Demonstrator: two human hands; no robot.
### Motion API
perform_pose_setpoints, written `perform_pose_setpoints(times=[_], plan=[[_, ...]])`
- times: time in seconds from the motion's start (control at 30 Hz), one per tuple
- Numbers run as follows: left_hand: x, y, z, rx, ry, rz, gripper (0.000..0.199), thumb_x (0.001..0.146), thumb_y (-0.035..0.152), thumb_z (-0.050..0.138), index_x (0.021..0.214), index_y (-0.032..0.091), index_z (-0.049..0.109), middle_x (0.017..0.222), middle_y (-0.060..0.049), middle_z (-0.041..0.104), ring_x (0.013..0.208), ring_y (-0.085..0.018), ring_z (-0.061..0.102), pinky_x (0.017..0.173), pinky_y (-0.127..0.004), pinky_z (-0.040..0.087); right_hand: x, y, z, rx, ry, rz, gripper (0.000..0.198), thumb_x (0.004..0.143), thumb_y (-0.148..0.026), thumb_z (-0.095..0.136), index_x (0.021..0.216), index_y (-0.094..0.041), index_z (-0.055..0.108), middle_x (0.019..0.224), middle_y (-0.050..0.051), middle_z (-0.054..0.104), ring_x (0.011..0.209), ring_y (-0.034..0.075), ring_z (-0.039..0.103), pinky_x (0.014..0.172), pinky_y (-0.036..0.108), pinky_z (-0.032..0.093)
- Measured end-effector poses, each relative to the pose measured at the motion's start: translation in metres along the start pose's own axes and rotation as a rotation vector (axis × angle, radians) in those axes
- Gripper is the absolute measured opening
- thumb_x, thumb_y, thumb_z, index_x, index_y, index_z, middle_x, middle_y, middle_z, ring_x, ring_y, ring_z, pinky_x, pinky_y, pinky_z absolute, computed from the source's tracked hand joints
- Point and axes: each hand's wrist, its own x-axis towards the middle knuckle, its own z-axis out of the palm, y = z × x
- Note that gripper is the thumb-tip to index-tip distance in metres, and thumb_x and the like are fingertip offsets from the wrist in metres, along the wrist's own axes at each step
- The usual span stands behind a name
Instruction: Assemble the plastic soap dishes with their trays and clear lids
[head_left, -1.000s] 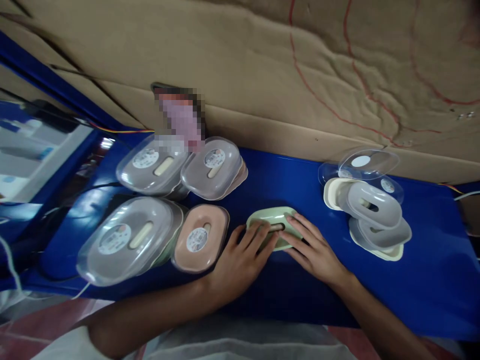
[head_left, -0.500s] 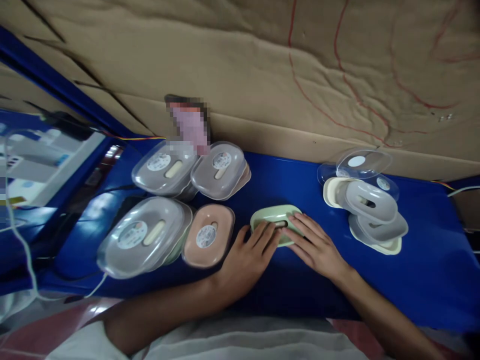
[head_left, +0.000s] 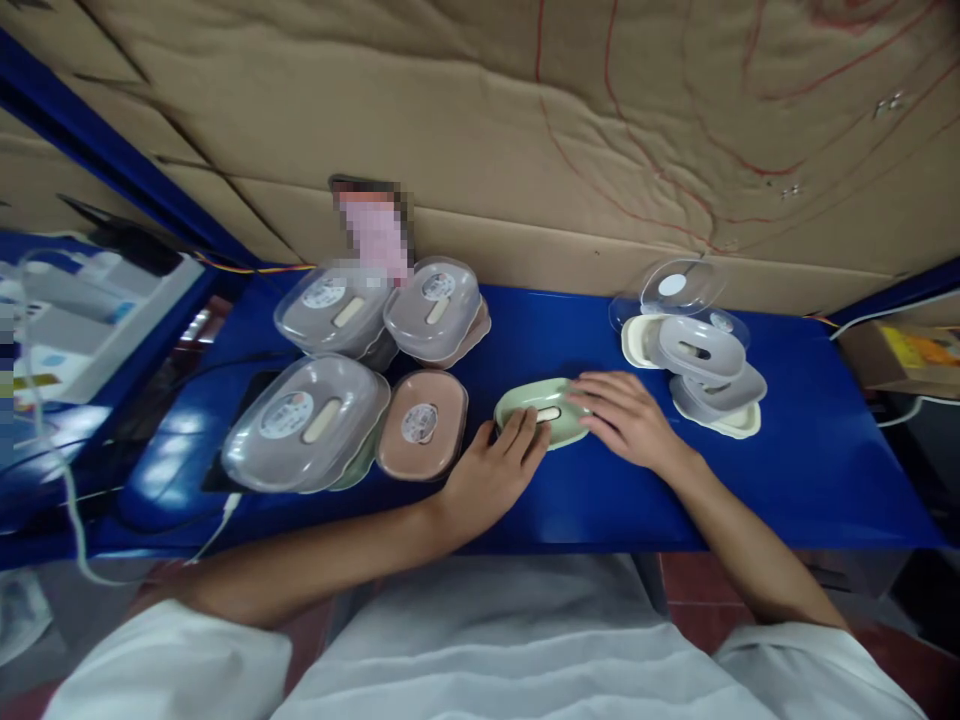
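A pale green, shallow plastic tray (head_left: 564, 433), like a soap dish with an oval slot holding a cream-coloured strip (head_left: 550, 413), sits on the blue table in front of me. My left hand (head_left: 501, 462) holds its left end, the thumb at the outer edge and the fingers over the near rim. At the right end, my right hand (head_left: 626, 415) has its fingers stretched out, the tips touching the rim or just over it. Left of my left hand lies a peach-coloured box (head_left: 423, 425) with a clear lid and a round label.
Grey lidded boxes (head_left: 300, 420) stand stacked at the left, with more grey boxes (head_left: 433, 310) behind. Grey and cream trays (head_left: 702, 348) and clear lids (head_left: 679, 285) are piled at the right. A cardboard wall (head_left: 480, 130) borders the blue table (head_left: 810, 470). A white cable (head_left: 64, 500) hangs at the left.
My right hand's fingers have drawn back to the right, off the tray's middle. My left hand stays on the tray, and its slot now shows more. The camera view has shifted.
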Motion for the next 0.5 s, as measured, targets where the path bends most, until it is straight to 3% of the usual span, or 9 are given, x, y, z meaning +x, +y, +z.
perform_pose_setpoints(times=[0.13, 0.2, 0.27, 0.37, 0.5], plan=[[-0.008, -0.003, 0.003, -0.052, 0.040, 0.018, 0.048, 0.104, 0.010, 0.048, 0.149, 0.019, 0.058, 0.157, -0.018, 0.058, 0.140, -0.031, 0.061, 0.095, -0.043, 0.059, 0.002, 0.020, -0.030, -0.264, 0.260, 0.291, 0.037, 0.107, -0.041, 0.052, 0.135, -0.027, 0.071, 0.138, 0.012, 0.072, 0.137, 0.036, 0.061, 0.118, 0.059, 0.042], [-0.009, -0.004, 0.003, -0.077, 0.060, 0.032, 0.040, 0.104, 0.012, 0.050, 0.141, 0.018, 0.063, 0.156, -0.018, 0.059, 0.139, -0.032, 0.061, 0.094, -0.042, 0.059, 0.006, 0.040, -0.045, -0.423, 0.307, 0.416, 0.044, 0.107, -0.041, 0.049, 0.145, -0.022, 0.062, 0.145, 0.016, 0.067, 0.139, 0.037, 0.057, 0.117, 0.059, 0.040], [-0.008, -0.005, 0.003, -0.099, 0.080, 0.031, 0.035, 0.104, 0.014, 0.051, 0.135, 0.018, 0.067, 0.154, -0.017, 0.061, 0.139, -0.031, 0.061, 0.093, -0.042, 0.059, 0.017, 0.063, -0.059, -0.561, 0.273, 0.469, 0.052, 0.106, -0.042, 0.051, 0.152, -0.018, 0.054, 0.152, 0.019, 0.060, 0.143, 0.039, 0.052, 0.117, 0.060, 0.038], [-0.004, -0.006, 0.003, -0.134, 0.104, 0.022, 0.032, 0.104, 0.014, 0.053, 0.132, 0.019, 0.067, 0.152, -0.016, 0.062, 0.138, -0.031, 0.061, 0.092, -0.042, 0.059, 0.041, 0.096, -0.074, -0.709, 0.162, 0.434, 0.055, 0.105, -0.033, 0.052, 0.157, -0.017, 0.047, 0.158, 0.020, 0.054, 0.146, 0.037, 0.046, 0.120, 0.061, 0.030], [-0.001, -0.008, 0.003, -0.172, 0.122, 0.005, 0.029, 0.104, 0.015, 0.055, 0.131, 0.020, 0.067, 0.152, -0.014, 0.062, 0.136, -0.029, 0.062, 0.092, -0.040, 0.057, 0.068, 0.117, -0.085, -0.843, 0.074, 0.438, 0.045, 0.105, -0.023, 0.047, 0.148, -0.014, 0.055, 0.140, 0.023, 0.063, 0.133, 0.035, 0.052, 0.119, 0.062, 0.026]])
